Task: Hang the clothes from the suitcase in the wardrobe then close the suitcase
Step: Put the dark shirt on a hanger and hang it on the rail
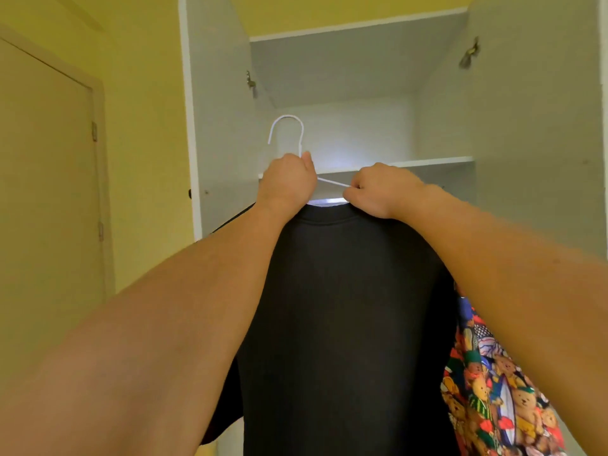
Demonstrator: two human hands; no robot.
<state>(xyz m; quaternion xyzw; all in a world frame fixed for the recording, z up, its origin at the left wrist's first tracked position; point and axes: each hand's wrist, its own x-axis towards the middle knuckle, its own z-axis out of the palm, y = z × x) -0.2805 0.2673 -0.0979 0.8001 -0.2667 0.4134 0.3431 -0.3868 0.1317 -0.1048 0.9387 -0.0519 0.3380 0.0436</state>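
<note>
A black T-shirt hangs on a white hanger, held up in front of the open white wardrobe. My left hand grips the hanger just below its hook. My right hand pinches the shirt's collar where the hanger's right arm goes in. The hook points up and hangs on nothing. The suitcase is out of view.
A colourful teddy-bear print garment hangs at the lower right, partly behind the black shirt. The wardrobe doors stand open on both sides, with a shelf inside. A beige door is in the yellow wall at the left.
</note>
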